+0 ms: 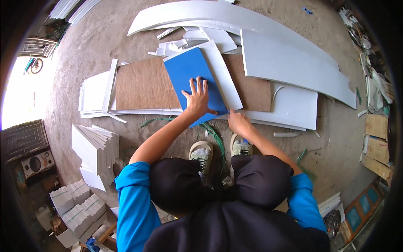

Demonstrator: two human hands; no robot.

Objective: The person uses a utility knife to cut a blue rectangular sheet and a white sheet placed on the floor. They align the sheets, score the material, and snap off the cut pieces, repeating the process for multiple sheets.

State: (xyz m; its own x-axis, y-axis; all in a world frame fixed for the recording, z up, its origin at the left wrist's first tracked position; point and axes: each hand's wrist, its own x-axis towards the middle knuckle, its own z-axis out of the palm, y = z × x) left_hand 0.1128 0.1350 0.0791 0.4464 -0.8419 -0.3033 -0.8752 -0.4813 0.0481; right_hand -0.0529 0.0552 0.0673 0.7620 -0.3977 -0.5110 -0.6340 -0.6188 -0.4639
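Observation:
My left hand presses flat on a blue rectangular board, its fingers spread. The blue board lies at a slant over a white foam sheet, whose right side shows past the blue edge. Both rest across a brown wooden board on the floor. My right hand is closed at the near right corner of the blue board, by the white sheet's edge. Something small and dark pokes out of its fingers at that edge; too little shows to name it.
Large white foam sheets lie beyond and to the right, with offcuts behind the blue board. Green strapping lies by my shoes. Stacked white pieces stand at left. Cardboard boxes line the right side.

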